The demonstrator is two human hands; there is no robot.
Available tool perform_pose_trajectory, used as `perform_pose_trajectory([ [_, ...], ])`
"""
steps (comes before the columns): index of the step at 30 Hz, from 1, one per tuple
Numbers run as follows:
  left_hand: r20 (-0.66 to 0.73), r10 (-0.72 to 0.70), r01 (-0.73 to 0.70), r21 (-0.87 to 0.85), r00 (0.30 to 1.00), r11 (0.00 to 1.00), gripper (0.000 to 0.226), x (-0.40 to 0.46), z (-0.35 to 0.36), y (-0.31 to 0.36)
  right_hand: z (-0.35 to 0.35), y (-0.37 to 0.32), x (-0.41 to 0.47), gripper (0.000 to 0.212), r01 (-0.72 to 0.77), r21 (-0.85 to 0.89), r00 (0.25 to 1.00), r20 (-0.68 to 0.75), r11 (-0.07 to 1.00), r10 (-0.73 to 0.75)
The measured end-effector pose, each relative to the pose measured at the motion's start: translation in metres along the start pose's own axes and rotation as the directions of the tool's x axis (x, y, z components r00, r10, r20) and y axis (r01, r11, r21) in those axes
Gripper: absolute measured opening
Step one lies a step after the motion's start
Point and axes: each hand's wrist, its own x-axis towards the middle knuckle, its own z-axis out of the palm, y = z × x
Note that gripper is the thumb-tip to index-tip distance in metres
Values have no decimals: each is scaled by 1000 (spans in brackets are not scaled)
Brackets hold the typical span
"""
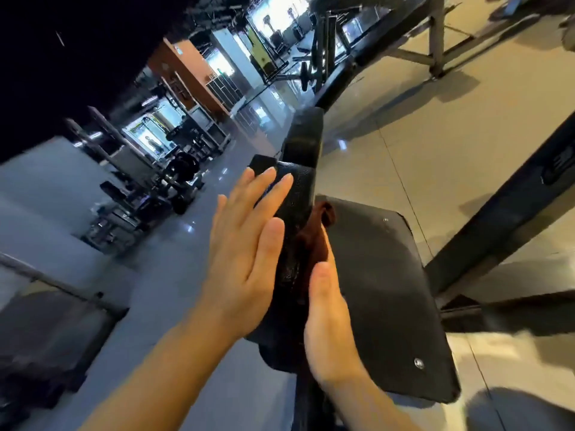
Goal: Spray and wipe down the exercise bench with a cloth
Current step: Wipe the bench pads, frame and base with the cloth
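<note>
- Black padded vinyl exercise bench (382, 293) fills centre-right of view; its broad seat pad tilts toward the right, near corner reaching the lower right.
- Narrower black back pad (303, 141) runs up and away from the seat toward the top centre; long axis of the bench goes from bottom centre to upper centre, leaning a little right.
- Left hand (245, 244) flat, fingers straight and together, palm pressed against the left side edge of the pad; grasps nothing.
- Right hand (326, 315) also flat, fingers extended along the groove between the pads, pressing a dark reddish-brown cloth (317, 234) onto the surface; no curl round it visible.
- Cloth bunched in the gap at the seat's far left edge, partly hidden under the right fingers.
- Pad surface glossy, some wet-looking sheen and droplets near the left edge; two small metal fasteners on the seat, one at the near right corner, one at the far edge.
- Open pale tiled floor (420, 119) to the right of the bench; grey floor to the left.
- Dark metal frame beam (504, 213) crosses diagonally just right of the seat's far corner, close to it.
- Weight racks and machines (174, 178) stand well apart on the left and at top; blurred.
</note>
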Motion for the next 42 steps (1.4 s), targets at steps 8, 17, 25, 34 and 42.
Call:
perform_pose_trajectory([
  [8,46,8,-12,102,999,995,43,3,-1,4,-2,2,71,91,-96,294,995,49,951,85],
  [17,204,67,-125,284,977,951,49,6,-10,4,29,14,-33,53,-136,289,986,-56,948,159],
  [25,97,53,-66,135,994,989,46,5,-4,3,16,-34,32,57,221,167,974,-92,961,-208],
  [34,173,162,-219,392,972,893,52,5,-7,4,4,10,87,105,-273,244,961,23,931,275],
  [42,240,263,-347,450,934,823,48,7,-9,4,4,10,-11,50,-122,336,992,60,934,108],
])
